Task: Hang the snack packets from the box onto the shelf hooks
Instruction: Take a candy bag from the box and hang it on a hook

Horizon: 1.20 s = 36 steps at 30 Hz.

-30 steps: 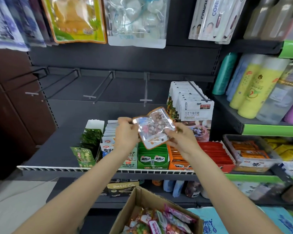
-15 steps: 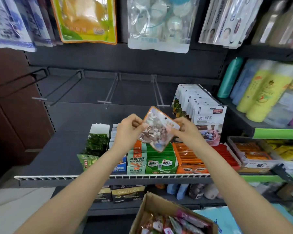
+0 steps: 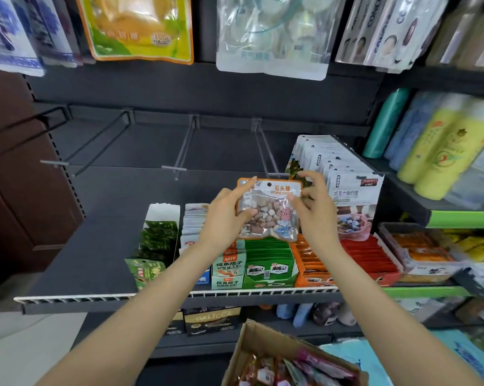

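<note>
A clear snack packet (image 3: 268, 210) with an orange border and brown stone candy stands upright in front of me, its hang hole at the top. My left hand (image 3: 224, 218) pinches its left edge and my right hand (image 3: 314, 210) pinches its right edge. Just behind and above the packet ends a bare shelf hook (image 3: 264, 151), with another bare hook (image 3: 183, 147) to its left. The cardboard box (image 3: 280, 358) with several more packets sits at the bottom of the view.
White packets (image 3: 346, 179) fill the hook to the right. Two more bare hooks (image 3: 96, 140) stick out at the left. Below the hands the shelf (image 3: 96, 295) carries rows of green, orange and red snack boxes. Bottles (image 3: 444, 151) stand at the right, bags hang above.
The packet has turned from tilted to upright and facing me, and both hands have raised it toward the bare hook's tip. The view has also moved closer to the shelf.
</note>
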Motion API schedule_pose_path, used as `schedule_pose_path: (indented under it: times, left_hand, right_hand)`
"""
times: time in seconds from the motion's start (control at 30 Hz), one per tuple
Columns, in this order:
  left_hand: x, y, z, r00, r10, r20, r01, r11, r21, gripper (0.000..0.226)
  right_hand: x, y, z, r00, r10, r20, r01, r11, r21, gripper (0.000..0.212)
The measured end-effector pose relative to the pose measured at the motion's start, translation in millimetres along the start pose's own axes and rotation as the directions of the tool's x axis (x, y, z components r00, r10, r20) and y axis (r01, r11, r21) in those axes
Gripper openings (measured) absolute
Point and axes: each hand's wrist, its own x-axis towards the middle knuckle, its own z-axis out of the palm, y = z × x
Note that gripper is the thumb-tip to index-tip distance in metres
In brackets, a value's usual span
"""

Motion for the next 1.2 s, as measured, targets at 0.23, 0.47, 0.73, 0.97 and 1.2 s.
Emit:
schedule_pose_path:
  times: [0.23,0.47,0.73,0.97,1.2]
  left_hand:
    - [5,-3,6,1.000,0.008,-0.030,-0.008,1.000,0.024,0.062]
    - [17,-8,14,0.998,-0.012,-0.070,0.018,0.996,0.082,0.063]
    - [95,-25,31,0.992,-0.094,-0.081,0.104,0.987,0.126,0.065]
    - [184,-44,33,0.976,-0.217,0.033,0.214,0.974,0.077,0.066]
    - [196,-54,28,0.977,-0.206,0.064,0.204,0.978,0.035,0.060]
  right_hand:
    - [1,17,5,0.994,-0.111,0.022,0.113,0.983,-0.145,0.039]
    - [12,23,11,0.993,-0.075,0.092,0.092,0.977,-0.192,0.050]
    - [83,34,42,0.985,0.000,0.171,0.053,0.951,-0.306,0.058]
    - [179,71,82,0.981,0.119,0.150,-0.073,0.955,-0.286,0.040]
    - [196,70,90,0.982,0.156,0.108,-0.134,0.973,-0.190,0.032]
